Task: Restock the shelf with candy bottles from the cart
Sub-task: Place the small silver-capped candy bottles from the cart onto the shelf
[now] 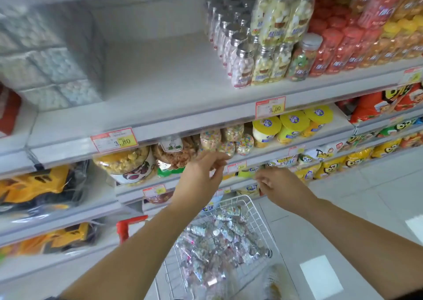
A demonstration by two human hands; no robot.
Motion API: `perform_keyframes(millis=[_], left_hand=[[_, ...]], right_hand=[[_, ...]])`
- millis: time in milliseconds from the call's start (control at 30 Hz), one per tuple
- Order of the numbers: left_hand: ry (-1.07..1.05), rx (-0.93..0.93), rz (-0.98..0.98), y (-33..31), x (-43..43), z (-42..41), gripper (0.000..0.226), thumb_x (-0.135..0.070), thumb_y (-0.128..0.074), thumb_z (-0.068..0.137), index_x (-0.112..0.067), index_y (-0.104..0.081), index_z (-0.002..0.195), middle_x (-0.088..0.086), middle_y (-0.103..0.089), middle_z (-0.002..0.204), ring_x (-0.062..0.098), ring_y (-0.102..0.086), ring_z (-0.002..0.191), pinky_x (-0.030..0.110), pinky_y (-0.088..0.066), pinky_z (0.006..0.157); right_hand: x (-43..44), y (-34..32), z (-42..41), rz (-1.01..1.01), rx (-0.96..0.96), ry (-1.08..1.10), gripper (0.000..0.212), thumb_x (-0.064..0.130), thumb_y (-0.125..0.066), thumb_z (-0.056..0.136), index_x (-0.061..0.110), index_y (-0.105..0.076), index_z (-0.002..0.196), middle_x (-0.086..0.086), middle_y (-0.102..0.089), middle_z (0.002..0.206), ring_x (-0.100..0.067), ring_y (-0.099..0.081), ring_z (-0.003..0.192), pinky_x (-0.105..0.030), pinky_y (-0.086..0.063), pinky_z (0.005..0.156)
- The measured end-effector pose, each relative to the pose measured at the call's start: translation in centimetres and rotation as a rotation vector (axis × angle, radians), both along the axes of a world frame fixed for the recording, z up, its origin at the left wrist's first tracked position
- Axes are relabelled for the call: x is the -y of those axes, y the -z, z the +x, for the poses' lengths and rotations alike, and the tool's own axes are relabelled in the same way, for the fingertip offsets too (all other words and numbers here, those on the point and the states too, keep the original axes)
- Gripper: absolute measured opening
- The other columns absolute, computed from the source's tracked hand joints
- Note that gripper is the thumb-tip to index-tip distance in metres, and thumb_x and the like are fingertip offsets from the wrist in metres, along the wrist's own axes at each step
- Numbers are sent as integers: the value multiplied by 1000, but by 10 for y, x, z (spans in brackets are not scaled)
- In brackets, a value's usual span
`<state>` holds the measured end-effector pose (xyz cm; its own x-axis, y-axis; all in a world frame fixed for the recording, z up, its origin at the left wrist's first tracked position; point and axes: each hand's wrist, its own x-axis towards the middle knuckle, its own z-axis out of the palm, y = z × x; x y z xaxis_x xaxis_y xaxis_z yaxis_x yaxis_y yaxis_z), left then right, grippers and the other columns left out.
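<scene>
Above the cart: left hand [201, 173] and right hand [280, 185] hang apart in the air, level with the lower shelf edges, and neither touches a bottle.
Left fingers: loosely curled, thumb close to forefinger, nothing held.
Right fingers: curled under the palm and seen from the back, so I cannot tell whether they hold anything.
Candy bottles [217, 238]: heaped on their sides in the wire cart [240, 199] below both hands, caps pointing every way.
Shelf [160, 82]: bare across its middle, with silver-capped standing bottles [242, 66] in rows towards its right end.
Step in hand: probably a reach down for the next bottles.
Doing it well: grip each bottle round the body and turn it upright on the way up. Set it just beside the standing rows, filling from the back towards the front edge with labels facing out.
Risk: smooth round bottles likely slip, and a careless sleeve could topple the front row.
</scene>
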<state>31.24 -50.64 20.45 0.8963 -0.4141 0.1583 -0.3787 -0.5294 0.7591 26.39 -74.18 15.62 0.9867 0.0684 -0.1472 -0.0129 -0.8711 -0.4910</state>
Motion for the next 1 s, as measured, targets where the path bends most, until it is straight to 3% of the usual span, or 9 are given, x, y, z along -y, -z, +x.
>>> perform_keyframes(millis=[100,233,333,433,533,700,833,900,1000], left_hand=[[-53,-208,82,65,-24,-30,28,-7,-62,93,-21,-68,117,-12,-67,99,2,-63,90,8,-48,81],[-165,-458,206,153,-53,-71,29,-12,-61,91,-28,-67,115,-19,-66,96,-7,-61,83,15,-49,79],[-210,-621,255,211,-68,-103,30,-6,-59,89,-24,-68,112,-10,-70,97,5,-67,83,21,-51,79],[-212,-754,325,259,-71,-131,31,-6,-60,89,-21,-66,116,-7,-68,99,10,-67,86,14,-45,75],[-167,-859,429,301,-64,-151,35,-12,-61,91,-23,-62,125,-4,-66,113,14,-64,97,23,-50,86],[-71,-856,661,364,-55,-168,47,-21,-61,95,-26,-48,140,0,-48,139,17,-51,127,29,-43,107],[-121,-848,745,392,-60,-166,54,-20,-60,94,-30,-41,144,1,-31,151,24,-42,134,35,-45,105],[-138,-885,750,404,-67,-167,59,-18,-62,92,-33,-40,144,1,-28,152,27,-47,129,37,-49,101],[-160,-908,741,417,-72,-170,64,-15,-64,88,-34,-38,144,2,-16,157,29,-55,121,42,-53,94]], right_hand=[[-12,53,-20,22,-168,-20,16,18,-61,92,25,-71,104,16,-61,84,-6,-61,77,-27,-49,70],[-16,121,-47,7,-426,-69,17,21,-61,92,25,-68,106,8,-68,100,-14,-65,87,-32,-53,78],[-16,166,-65,-26,-600,-120,13,21,-58,92,23,-63,105,5,-66,100,-18,-63,83,-31,-50,73],[-15,210,-76,-84,-676,-179,18,23,-58,93,17,-65,108,0,-70,103,-20,-64,90,-29,-49,76],[-20,249,-82,-65,-706,-211,27,24,-57,93,22,-67,119,2,-69,111,-16,-65,98,-35,-53,89],[-46,305,-87,-14,-760,-283,27,20,-59,95,21,-65,121,0,-69,107,-16,-65,91,-34,-53,85],[-79,345,-97,22,-852,-361,47,21,-61,96,18,-48,140,-6,-61,116,-13,-60,79,-29,-48,74],[-96,366,-100,60,-900,-337,66,23,-65,93,21,-32,150,-9,-48,135,-19,-59,101,-29,-47,82],[-117,397,-100,110,-937,-339,101,28,-71,88,26,2,158,-13,-11,162,-29,-42,135,-35,-41,101]])
